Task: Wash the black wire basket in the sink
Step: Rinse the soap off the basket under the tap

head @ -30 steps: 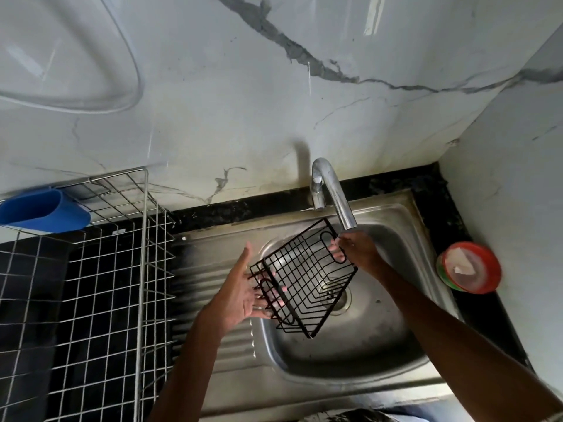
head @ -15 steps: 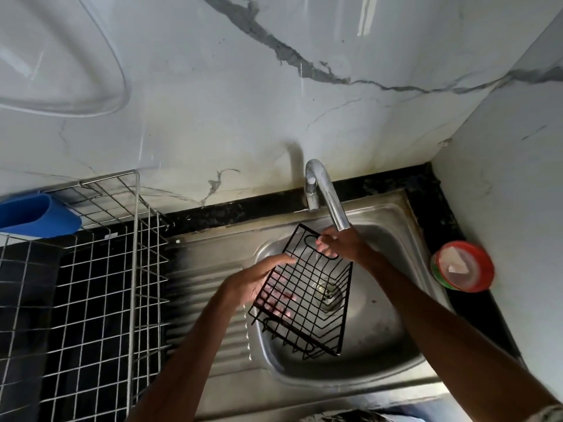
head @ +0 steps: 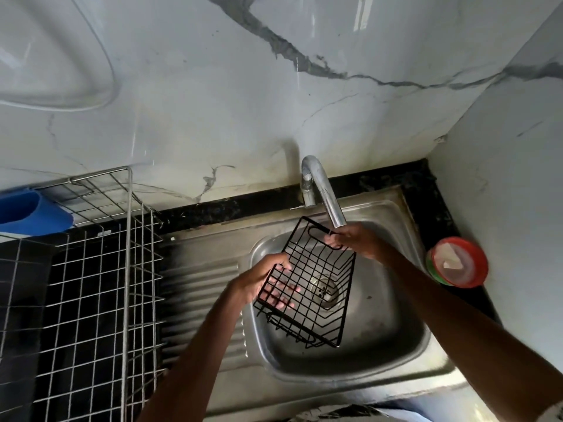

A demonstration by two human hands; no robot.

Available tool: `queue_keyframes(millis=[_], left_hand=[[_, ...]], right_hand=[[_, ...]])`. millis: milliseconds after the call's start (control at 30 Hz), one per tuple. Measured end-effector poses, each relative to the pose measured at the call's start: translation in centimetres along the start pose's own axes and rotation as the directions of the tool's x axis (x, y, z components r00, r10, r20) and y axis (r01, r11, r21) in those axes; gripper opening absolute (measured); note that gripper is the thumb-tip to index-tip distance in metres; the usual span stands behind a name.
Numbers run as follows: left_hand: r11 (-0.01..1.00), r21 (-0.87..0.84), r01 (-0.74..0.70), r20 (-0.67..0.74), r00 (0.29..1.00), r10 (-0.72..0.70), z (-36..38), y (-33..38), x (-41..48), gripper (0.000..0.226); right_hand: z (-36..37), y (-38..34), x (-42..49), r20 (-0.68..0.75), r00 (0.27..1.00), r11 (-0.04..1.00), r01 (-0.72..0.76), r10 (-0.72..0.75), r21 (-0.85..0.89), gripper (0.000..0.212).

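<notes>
Holding the black wire basket point(head: 316, 281) over the bowl of the sink point(head: 396, 339), a little below the centre of the frame, the person has both hands on it, and it seems not to touch the steel. The right hand point(head: 356, 240) is at the upper end, just under the mouth of the tap point(head: 326, 193); its grip is closed around the handle loop of the rim. The left hand point(head: 262, 278) takes the left long side near the middle: the thumb lies over the rim wire, and the fingers point(head: 280, 295) are behind the mesh, where they show through the wires, so this grip pinches the side. From the right grip the basket hangs down and slightly left in the picture. Its long axis runs from the spout toward the lower edge of the bowl, with the open face turned to the camera and the drain point(head: 324, 292) visible through the grid. I cannot see any water coming from the spout. In my judgement the washing of the wires is in hand, and the next move turns on this axis: the right hand is nearer to the tap and works as the pivot, while the left hand is nearer to the body of the basket and can swing the lower end.
</notes>
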State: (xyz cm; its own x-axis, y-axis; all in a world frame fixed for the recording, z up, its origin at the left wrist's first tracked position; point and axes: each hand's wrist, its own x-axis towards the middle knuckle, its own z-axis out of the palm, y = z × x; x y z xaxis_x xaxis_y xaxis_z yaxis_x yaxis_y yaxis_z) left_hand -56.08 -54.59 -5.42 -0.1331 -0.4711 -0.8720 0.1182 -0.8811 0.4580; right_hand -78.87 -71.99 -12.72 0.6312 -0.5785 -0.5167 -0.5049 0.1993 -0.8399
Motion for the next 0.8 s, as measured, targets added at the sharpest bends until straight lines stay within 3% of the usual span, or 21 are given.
queue_keyframes(millis=[100, 167, 233, 333, 400, 500, 667, 733, 800], left_hand=[[0.999, 0.022, -0.034, 0.001, 0.999, 0.034, 0.6, -0.7, 0.9, 0.066], [0.998, 0.009, -0.064, -0.004, 0.998, 0.064, 1.1, -1.0, 1.4, 0.065], [0.994, 0.011, -0.106, -0.008, 0.994, 0.106, 1.5, -1.1, 1.7, 0.063], [0.987, 0.011, -0.159, 0.006, 0.987, 0.159, 1.8, -1.1, 2.1, 0.046], [0.984, -0.007, -0.178, 0.005, 0.984, 0.178, 1.7, -1.1, 2.3, 0.04], [0.982, -0.009, -0.191, -0.034, 0.981, 0.19, 1.5, -1.1, 2.4, 0.044], [0.975, -0.019, -0.22, -0.118, 0.969, 0.216, 1.5, -1.1, 3.5, 0.064], [0.965, -0.086, -0.247, -0.154, 0.96, 0.232, 2.0, -0.9, 4.1, 0.064], [0.956, -0.108, -0.272, -0.165, 0.953, 0.253, 2.9, -0.7, 4.6, 0.051]], right_hand=[[-1.1, 1.6, -1.3, -0.003, 0.994, 0.992, -0.107, 0.107, 0.061, 0.031], [-0.9, 2.3, -2.1, -0.062, 0.983, 0.956, -0.153, 0.173, 0.251, 0.029], [-0.6, 2.5, -3.0, -0.104, 0.952, 0.853, -0.205, 0.288, 0.481, 0.025], [-0.1, 2.3, -4.2, 0.06, 0.941, 0.703, -0.29, 0.333, 0.65, 0.038], [0.4, 2.0, -4.3, 0.089, 0.94, 0.641, -0.292, 0.329, 0.709, 0.051], [1.5, 0.8, -3.9, 0.018, 0.928, 0.635, -0.27, 0.373, 0.724, 0.067], [1.8, -2.4, -2.9, -0.124, 0.904, 0.748, -0.255, 0.409, 0.613, 0.038], [1.5, -3.8, -2.6, -0.153, 0.894, 0.754, -0.25, 0.42, 0.608, 0.024], [0.8, -4.5, -2.1, -0.163, 0.893, 0.765, -0.25, 0.419, 0.593, 0.024]])
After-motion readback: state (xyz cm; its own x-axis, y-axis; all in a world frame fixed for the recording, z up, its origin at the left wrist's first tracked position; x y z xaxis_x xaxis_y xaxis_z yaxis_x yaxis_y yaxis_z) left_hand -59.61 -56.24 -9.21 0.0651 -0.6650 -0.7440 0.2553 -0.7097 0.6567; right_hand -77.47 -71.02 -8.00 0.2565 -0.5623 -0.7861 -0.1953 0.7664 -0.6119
